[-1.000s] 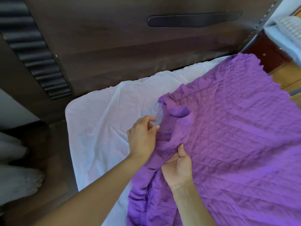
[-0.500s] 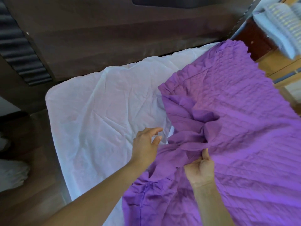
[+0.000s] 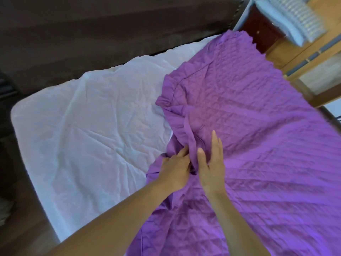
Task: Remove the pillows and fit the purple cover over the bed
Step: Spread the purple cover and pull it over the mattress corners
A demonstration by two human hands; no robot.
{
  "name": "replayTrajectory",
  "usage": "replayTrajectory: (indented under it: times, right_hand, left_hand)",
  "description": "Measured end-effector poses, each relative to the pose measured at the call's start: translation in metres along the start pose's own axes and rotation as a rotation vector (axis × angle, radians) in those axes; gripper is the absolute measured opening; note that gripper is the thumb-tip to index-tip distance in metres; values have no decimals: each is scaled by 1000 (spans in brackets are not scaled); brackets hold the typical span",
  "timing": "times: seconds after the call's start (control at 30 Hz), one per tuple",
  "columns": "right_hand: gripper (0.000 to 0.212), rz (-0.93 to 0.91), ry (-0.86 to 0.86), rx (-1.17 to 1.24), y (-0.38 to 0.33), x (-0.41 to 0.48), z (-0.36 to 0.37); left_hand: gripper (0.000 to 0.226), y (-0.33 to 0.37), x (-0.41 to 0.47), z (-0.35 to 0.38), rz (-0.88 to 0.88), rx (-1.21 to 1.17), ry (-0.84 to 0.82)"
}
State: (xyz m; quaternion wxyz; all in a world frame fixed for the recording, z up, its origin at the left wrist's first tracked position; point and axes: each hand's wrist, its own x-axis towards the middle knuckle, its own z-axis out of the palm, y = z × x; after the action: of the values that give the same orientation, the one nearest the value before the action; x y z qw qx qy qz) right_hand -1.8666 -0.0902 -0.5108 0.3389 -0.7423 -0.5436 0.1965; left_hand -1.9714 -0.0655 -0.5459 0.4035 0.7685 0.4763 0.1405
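No pillows in view on the bed. Purple cover spread over the right side only, white sheet bare on the left up to the far headboard; by the look, roughly half done, pulling across and tucking left. Left hand curled into a bunched fold at the cover's left edge; right hand flat, fingers straight, pressing just right of that fold.

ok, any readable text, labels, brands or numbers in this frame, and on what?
None readable.
The cover, sheet and headboard carry no print.
The folded linen at top right shows only blurred stripes, no letters.
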Motion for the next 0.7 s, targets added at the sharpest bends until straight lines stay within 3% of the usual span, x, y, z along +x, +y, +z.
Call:
replayTrajectory:
  times: [0.1, 0.27, 0.43, 0.53, 0.63, 0.7]
  right_hand:
    - [54, -60, -77, -400, 15, 8, 2]
    - [53, -11, -162, -562, 52, 18, 8]
    - [53, -120, -336, -971, 88, 9, 8]
    - [82, -78, -422, -1092, 111, 3, 7]
    - [74, -100, -481, -1082, 115, 1, 7]
    - [75, -135, -496, -1133, 119, 1, 10]
  left_hand:
    - [44, -1, 0, 12, 0, 140, -97]
    - [62, -23, -9, 28, -69, 215, -218]
    - [53, -50, -5, 27, -176, 218, -111]
    - [51, -63, 6, 27, -222, 129, -76]
    - [51, -75, 21, 32, -205, -10, -20]
    - [50, -79, 31, 33, -293, -103, 14]
